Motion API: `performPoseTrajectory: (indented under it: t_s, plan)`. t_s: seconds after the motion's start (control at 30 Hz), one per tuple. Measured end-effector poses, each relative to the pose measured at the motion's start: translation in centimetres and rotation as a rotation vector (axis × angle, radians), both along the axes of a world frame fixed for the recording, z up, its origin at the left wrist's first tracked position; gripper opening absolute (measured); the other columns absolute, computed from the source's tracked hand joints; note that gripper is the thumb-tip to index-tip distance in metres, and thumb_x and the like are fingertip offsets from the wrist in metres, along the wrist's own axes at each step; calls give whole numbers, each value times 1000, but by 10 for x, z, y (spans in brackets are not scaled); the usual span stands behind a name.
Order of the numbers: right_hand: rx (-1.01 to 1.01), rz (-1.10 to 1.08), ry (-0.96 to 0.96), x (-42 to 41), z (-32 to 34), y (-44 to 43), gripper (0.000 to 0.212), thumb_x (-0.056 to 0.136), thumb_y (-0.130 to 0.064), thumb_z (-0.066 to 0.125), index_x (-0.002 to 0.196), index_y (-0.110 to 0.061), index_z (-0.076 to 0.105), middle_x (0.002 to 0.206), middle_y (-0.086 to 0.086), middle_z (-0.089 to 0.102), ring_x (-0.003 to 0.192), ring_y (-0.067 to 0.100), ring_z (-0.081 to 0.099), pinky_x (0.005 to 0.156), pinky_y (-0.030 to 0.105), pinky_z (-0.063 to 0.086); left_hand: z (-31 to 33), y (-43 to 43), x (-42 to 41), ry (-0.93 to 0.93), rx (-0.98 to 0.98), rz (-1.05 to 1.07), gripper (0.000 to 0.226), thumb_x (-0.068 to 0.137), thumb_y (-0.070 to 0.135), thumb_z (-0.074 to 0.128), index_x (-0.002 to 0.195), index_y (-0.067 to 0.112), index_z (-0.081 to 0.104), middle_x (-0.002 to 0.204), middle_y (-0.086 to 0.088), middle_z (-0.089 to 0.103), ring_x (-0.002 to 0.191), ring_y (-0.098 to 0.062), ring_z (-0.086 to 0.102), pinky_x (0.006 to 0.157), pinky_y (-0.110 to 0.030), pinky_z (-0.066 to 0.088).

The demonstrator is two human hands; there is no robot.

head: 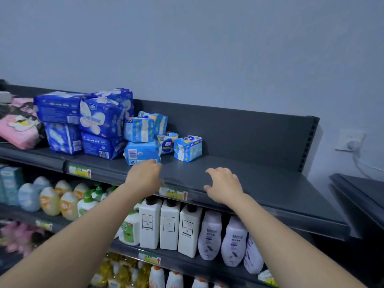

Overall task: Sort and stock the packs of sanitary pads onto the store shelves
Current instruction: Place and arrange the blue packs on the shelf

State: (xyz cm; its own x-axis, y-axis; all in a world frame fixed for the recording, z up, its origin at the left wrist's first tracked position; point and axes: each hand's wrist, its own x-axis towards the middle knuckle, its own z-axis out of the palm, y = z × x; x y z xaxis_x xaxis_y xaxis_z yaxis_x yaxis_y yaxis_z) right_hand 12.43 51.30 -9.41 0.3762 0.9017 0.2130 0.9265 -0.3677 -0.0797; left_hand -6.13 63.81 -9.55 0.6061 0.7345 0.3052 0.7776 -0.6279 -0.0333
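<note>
While left hand (143, 177) touches light-blue pack (142, 151), grip unclear, right hand (224, 186) hovers half-open, empty; print unreadable.

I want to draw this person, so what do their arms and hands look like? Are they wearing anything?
The left arm and right arm are bare, with no sleeves showing. The left hand and the right hand wear no gloves, and I can see no watch, bracelet or ring.

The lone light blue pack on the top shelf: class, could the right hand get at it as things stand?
Probably yes: the right hand is empty, and only bare shelf lies between it and the pack.
</note>
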Motion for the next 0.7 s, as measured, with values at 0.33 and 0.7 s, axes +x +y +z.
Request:
performPoseTrajectory:
  t_s: [0.33,0.7]
  plan:
    - [-15,40,48,20,-9,110,54,92,-43,58,138,-20,43,141,4,45,133,24,38,104,39,35,-2,95,32,-34,112,22,38,91,34,56,125,16,55,128,-3,50,120,-24,46,92,-36,39]
    - [116,5,182,36,-10,221,69,93,-29,60,150,-22,21,160,-3,13,127,25,49,86,35,45,31,196,39,-350,208,209,71,84,36,68,142,17,32,146,-6,31,137,-27,22,103,-54,38]
